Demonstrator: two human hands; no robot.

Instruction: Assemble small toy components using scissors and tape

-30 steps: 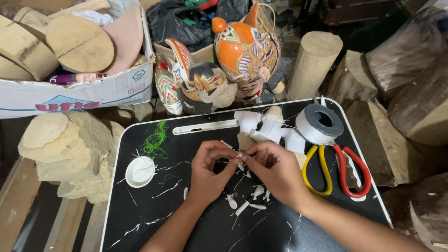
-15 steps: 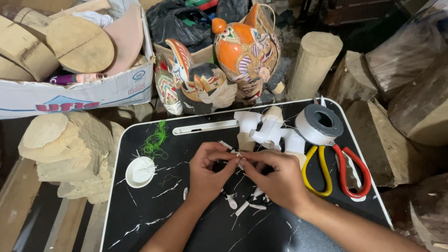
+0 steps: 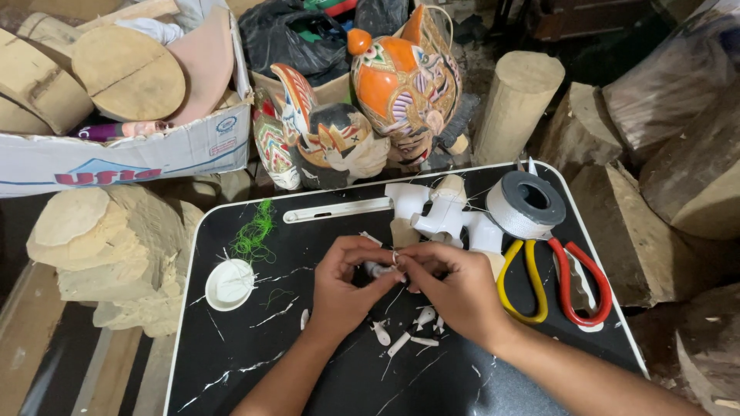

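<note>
Both hands meet mid-bench: left hand (image 3: 344,286) and right hand (image 3: 455,289) pinch one small white piece (image 3: 379,270) between fingertips. Slip risk: it would drop among the loose white bits (image 3: 408,335); scissors (image 3: 551,281) lie close.

My two arms enter from the bottom edge of the view, and both are bare: no sleeves, cuffs or gloves cover them anywhere that shows. My left hand (image 3: 343,286) has no ring, watch or bracelet on the parts I can see. My right hand (image 3: 455,289) is likewise uncovered, with a plain wrist and forearm free of any band or strap. My fingernails look short and unpainted, though they are small in view. No clothing of mine appears at all; only hands, wrists and forearms are visible.
</note>
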